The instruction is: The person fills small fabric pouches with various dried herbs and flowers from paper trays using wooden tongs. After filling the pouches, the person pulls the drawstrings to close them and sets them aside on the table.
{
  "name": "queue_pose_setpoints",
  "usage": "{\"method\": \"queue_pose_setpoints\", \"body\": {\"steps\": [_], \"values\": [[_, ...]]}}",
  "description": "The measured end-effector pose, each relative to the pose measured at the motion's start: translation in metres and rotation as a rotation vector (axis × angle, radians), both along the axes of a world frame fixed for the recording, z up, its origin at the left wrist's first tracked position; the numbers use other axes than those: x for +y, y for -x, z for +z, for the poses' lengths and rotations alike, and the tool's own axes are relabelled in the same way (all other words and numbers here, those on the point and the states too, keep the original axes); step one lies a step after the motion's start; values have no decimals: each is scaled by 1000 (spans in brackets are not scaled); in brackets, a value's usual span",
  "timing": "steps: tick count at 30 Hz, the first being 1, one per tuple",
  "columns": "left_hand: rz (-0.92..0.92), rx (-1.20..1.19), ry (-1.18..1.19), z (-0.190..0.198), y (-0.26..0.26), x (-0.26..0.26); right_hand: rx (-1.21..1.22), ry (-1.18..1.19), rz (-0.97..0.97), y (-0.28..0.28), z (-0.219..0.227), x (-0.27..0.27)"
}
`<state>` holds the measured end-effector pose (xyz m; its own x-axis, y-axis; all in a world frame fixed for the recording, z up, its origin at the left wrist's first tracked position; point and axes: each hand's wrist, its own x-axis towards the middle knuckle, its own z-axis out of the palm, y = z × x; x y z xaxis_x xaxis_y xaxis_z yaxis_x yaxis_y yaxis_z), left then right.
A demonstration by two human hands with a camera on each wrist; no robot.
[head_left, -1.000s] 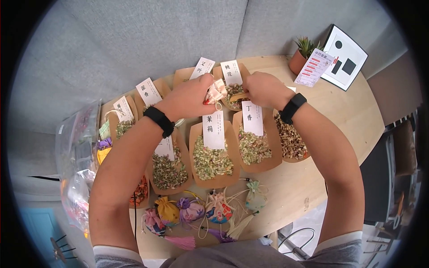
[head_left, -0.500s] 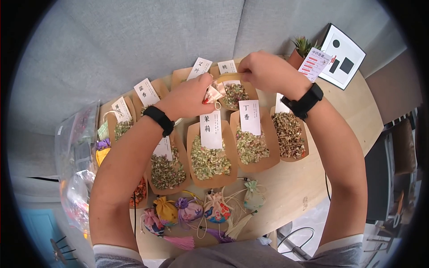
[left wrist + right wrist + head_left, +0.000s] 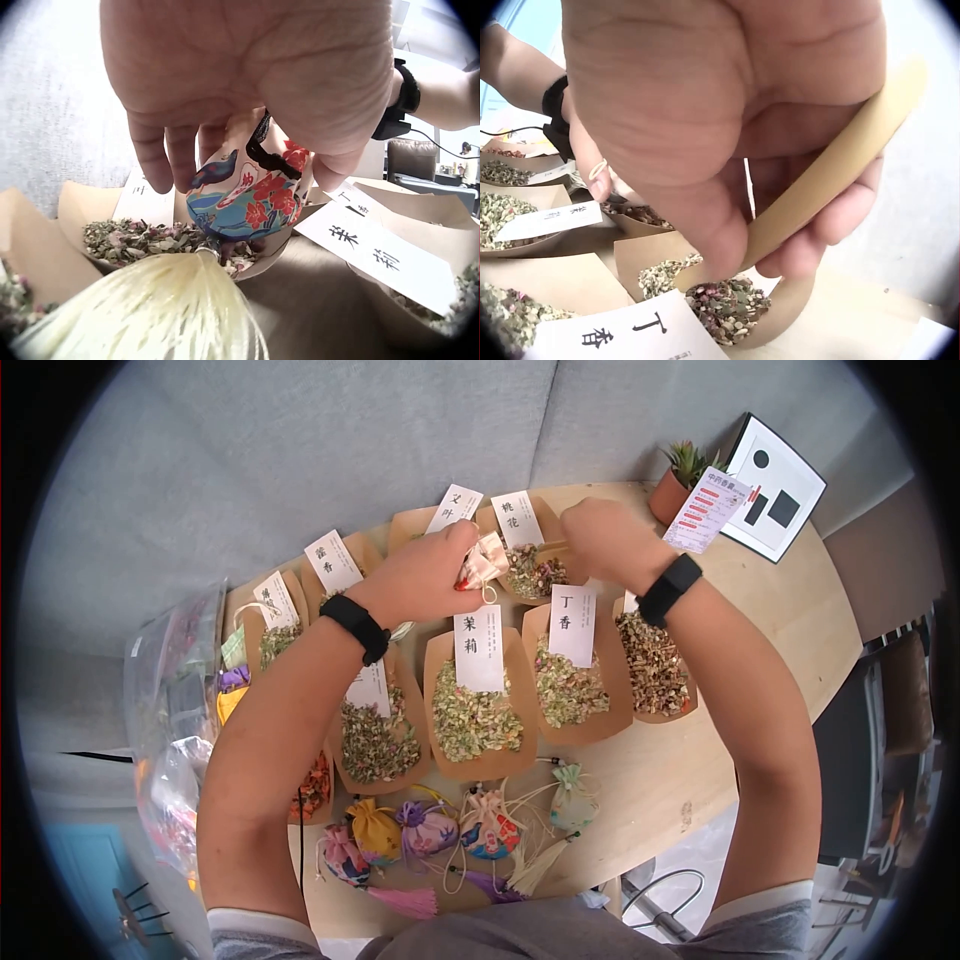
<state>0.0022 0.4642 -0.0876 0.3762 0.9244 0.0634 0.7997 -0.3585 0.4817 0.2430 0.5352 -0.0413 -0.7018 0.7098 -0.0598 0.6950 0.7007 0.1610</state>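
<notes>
"Cream cloth, printed with red blossoms and a blue bird: where is that pouch (image 3: 251,199)?"

"Above the paper trays, in the left hand (image 3: 247,67). The thumb grips one side and the fingers curve round the other. A dark cord crosses its upper part, and a silky, pale yellow tassel (image 3: 150,307) fans out beneath."

"And the right hand (image 3: 682,105)?"

"Narrow: thumb and fingers pinch a long, smooth, curved scoop (image 3: 825,169), pale yellow. I can't tell whether it's wood or bamboo. Its lower end shows against the crumbly petals (image 3: 731,307); I can't tell if they touch."

"Can you read the cards?"

"The card (image 3: 521,520) at that tray says 桃花. Nearer the person, one card (image 3: 572,625) says 丁香 and another (image 3: 478,650) says 茉莉. Farther left, a white card (image 3: 333,563) reads 藿香."

"What are the trays like?"

"Plain brown, with flared walls and rounded corners. The 茉莉 tray (image 3: 480,768) holds greenish-yellow flakes."

"Anything below them?"

"Plump drawstring pouches (image 3: 429,829) in a row on the pale table (image 3: 650,800), pink, yellow, purple, patterned and mint, with cords and tassels."
</notes>
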Motion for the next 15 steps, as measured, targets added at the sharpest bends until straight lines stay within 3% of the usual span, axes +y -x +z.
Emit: {"method": "queue_pose_setpoints", "body": {"steps": [2, 6, 8, 11, 15], "values": [[26, -4, 45, 3, 0, -1, 20, 108, -114, -8, 2, 11], [35, 21, 91, 8, -3, -2, -1, 122, -124, -13, -4, 15], [31, 33, 51, 4, -2, -1, -6, 302, -114, -8, 1, 11], [10, 3, 0, 1, -1, -1, -25, 369, -148, -2, -5, 11], [27, 8, 66, 6, -4, -2, 88, 310, -49, -3, -29, 16]]}}
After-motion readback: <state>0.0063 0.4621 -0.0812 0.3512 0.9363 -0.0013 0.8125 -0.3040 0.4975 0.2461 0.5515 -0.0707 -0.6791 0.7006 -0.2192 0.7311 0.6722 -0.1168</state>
